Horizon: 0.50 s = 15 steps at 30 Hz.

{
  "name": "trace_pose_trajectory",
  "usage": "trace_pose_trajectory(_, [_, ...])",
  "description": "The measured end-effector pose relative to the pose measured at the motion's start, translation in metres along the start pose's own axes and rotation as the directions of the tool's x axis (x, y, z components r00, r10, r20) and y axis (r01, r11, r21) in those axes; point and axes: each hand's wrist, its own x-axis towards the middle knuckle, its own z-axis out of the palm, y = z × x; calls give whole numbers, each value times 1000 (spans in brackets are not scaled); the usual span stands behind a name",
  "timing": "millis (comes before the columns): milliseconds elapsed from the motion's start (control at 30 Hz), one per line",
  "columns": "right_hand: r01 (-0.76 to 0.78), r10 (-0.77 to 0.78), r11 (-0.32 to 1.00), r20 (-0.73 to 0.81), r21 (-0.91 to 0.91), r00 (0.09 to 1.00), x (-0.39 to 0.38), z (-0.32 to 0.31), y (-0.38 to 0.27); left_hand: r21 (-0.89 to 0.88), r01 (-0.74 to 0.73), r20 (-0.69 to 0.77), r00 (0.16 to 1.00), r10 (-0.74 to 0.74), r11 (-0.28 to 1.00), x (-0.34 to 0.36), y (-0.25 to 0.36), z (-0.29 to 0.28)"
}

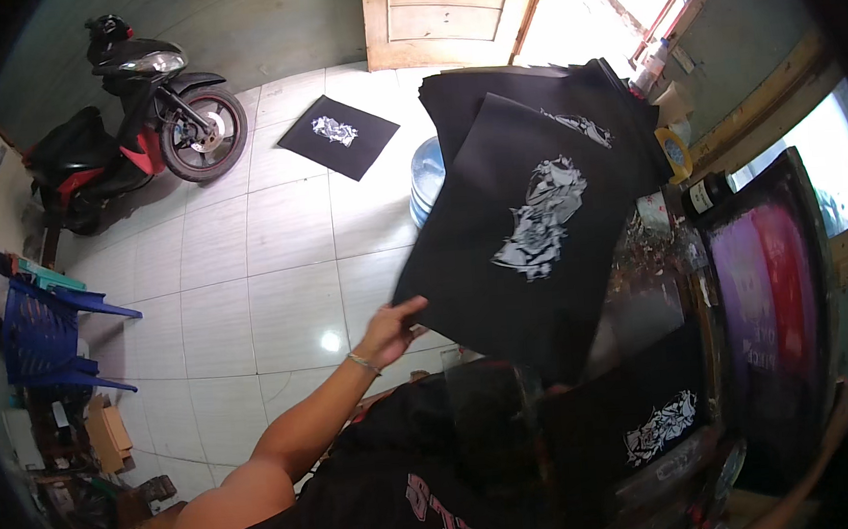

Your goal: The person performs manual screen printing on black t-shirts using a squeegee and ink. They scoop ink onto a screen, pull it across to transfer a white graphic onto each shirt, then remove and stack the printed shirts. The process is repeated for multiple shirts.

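My left hand [390,334] pinches the near left corner of a black sheet [473,261] with a white-grey graphic on it; whether it is cloth or paper I cannot tell. The raised sheet slants over a pile of similar black sheets [452,100]. At the right, my right hand [836,415] is closed on the lower edge of a screen printing frame [764,339], which stands tilted up, its mesh stained purple and red. Its fingers are partly dim. Below the frame, another black sheet [592,420] with the same graphic lies on the work surface.
One printed black sheet [357,151] lies on the white tiled floor. Beside the pile stands a blue water jug [426,181]. A roll of yellow tape [674,154] and a dark bottle [709,192] sit by the wall. Farther left are a scooter [129,128] and a blue plastic chair [40,331].
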Motion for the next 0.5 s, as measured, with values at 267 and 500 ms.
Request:
trace_pose_trajectory(267, [-19,19,1000,27,4,999,4,6,-25,-71,-296,-152,947,283,953,-29,-5,2])
trace_pose_trajectory(500, [-15,16,1000,36,-13,999,-5,-12,-42,305,-358,-225,873,432,882,-88,128,-111])
